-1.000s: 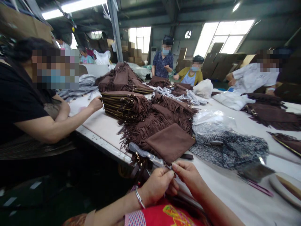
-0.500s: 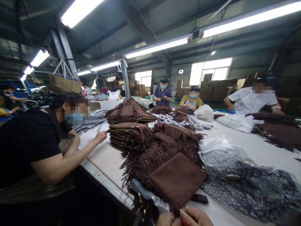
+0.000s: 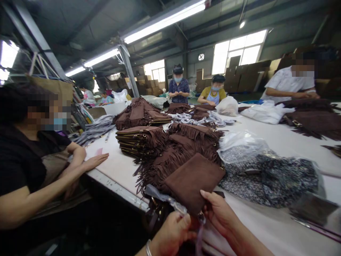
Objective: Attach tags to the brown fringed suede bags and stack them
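The brown pouch (image 3: 195, 181) lies tilted on the fringed pile (image 3: 183, 145) at the near side of the desk (image 3: 125, 175), its lowest corner pointing toward the wearer. The right hand (image 3: 220, 213) is partly closed on that corner, thumb on top and fingers beneath, beside a metal clasp (image 3: 201, 215). The left hand (image 3: 173, 231) is nearly closed, thumb against the bent fingers, at the end of the wrapped strap (image 3: 166, 199); whether it grips the strap cannot be told.

The pouch rests on loose, uneven fringe, so a hard pull at the corner could drag it and some of the pile over the edge. The clasp is small and partly hidden by fingers, so it could slip or miss its catch. Strands and the strap crowd close by and could snag in the metal. The slick wrapping could slide through a light pinch. Tugging hard could also strain the pouch's corner seam. The neat stack (image 3: 138, 142) leans close against the pile, so a drag could disturb it too.
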Demonstrator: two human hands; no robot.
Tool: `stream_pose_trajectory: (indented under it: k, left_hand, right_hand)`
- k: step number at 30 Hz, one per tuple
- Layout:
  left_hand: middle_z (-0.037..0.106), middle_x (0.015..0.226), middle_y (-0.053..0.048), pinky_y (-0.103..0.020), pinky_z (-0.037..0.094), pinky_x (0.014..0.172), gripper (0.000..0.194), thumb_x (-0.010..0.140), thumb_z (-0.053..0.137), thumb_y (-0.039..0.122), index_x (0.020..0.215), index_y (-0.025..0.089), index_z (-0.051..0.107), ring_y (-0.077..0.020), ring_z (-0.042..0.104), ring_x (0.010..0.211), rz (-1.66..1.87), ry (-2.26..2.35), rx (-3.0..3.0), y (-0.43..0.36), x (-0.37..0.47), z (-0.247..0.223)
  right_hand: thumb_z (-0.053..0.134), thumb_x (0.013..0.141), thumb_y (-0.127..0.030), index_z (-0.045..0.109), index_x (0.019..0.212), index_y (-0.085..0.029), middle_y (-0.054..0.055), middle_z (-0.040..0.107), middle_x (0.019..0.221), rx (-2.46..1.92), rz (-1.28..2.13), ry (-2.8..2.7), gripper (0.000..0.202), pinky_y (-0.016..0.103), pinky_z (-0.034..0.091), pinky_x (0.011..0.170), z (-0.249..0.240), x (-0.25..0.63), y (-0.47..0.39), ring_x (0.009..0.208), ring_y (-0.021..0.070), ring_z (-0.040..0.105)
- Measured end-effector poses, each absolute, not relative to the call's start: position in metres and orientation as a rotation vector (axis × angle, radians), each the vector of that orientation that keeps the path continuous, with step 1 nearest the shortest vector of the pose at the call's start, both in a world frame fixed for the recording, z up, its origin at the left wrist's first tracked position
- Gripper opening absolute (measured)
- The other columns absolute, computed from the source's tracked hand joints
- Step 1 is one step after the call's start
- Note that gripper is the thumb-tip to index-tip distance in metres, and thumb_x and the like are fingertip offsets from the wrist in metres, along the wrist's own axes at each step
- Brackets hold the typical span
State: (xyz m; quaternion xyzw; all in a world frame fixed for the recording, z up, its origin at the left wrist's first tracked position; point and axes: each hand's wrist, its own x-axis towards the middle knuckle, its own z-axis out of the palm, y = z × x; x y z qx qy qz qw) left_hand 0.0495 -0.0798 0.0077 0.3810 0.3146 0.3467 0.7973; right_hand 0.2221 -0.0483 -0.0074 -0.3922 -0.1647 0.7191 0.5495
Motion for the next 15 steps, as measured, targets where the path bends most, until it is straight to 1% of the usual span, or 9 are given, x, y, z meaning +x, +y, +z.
stream_pose_trajectory:
  k: [3, 6, 10, 12, 15]
  left_hand:
    - [0.066, 0.118, -0.011, -0.04, 0.048, 0.093, 0.037, 0.086, 0.058, 0.047, 0.107, 0.018, 0.068, -0.0248, 0.062, 0.107, 0.927, 0.632, 0.462, -0.075, 0.048, 0.011]
    - [0.065, 0.122, -0.011, -0.042, 0.048, 0.097, 0.035, 0.087, 0.059, 0.04, 0.113, 0.017, 0.065, -0.0245, 0.062, 0.109, 1.008, 0.621, 0.277, -0.063, 0.052, 0.012]
    - [0.07, 0.111, -0.013, -0.041, 0.053, 0.092, 0.039, 0.082, 0.066, 0.023, 0.119, 0.013, 0.061, -0.0257, 0.066, 0.102, 1.052, 0.789, 0.234, -0.045, 0.061, 0.013]
    - [0.071, 0.107, -0.014, -0.041, 0.054, 0.09, 0.042, 0.08, 0.066, 0.017, 0.121, 0.01, 0.059, -0.0261, 0.068, 0.1, 1.053, 0.853, 0.227, -0.034, 0.064, 0.02]
    - [0.072, 0.106, -0.013, -0.04, 0.055, 0.088, 0.047, 0.08, 0.062, 0.013, 0.126, 0.011, 0.056, -0.0259, 0.068, 0.098, 1.086, 0.848, 0.249, -0.017, 0.065, 0.042]
  right_hand:
    - [0.08, 0.069, -0.033, 0.065, 0.086, -0.015, -0.001, 0.067, 0.069, -0.912, 1.727, -0.424, 0.029, 0.017, 0.038, 0.046, -0.015, 0.226, -0.051, 0.047, 0.0051, 0.048]
    - [0.079, 0.07, -0.037, 0.064, 0.086, -0.016, -0.002, 0.065, 0.067, -0.899, 1.76, -0.451, 0.031, 0.017, 0.036, 0.044, -0.021, 0.226, -0.056, 0.045, 0.0039, 0.044]
    - [0.068, 0.08, -0.045, 0.062, 0.084, -0.015, -0.001, 0.062, 0.06, -0.864, 1.8, -0.606, 0.031, 0.018, 0.035, 0.044, -0.025, 0.227, -0.063, 0.046, 0.0068, 0.048]
    - [0.065, 0.082, -0.046, 0.062, 0.085, -0.014, 0.002, 0.065, 0.068, -0.834, 1.812, -0.676, 0.032, 0.018, 0.035, 0.043, -0.025, 0.231, -0.065, 0.048, 0.0071, 0.05]
    - [0.068, 0.079, -0.046, 0.065, 0.095, -0.013, 0.003, 0.065, 0.079, -0.805, 1.816, -0.682, 0.036, 0.019, 0.032, 0.04, -0.024, 0.237, -0.067, 0.046, 0.0057, 0.048]
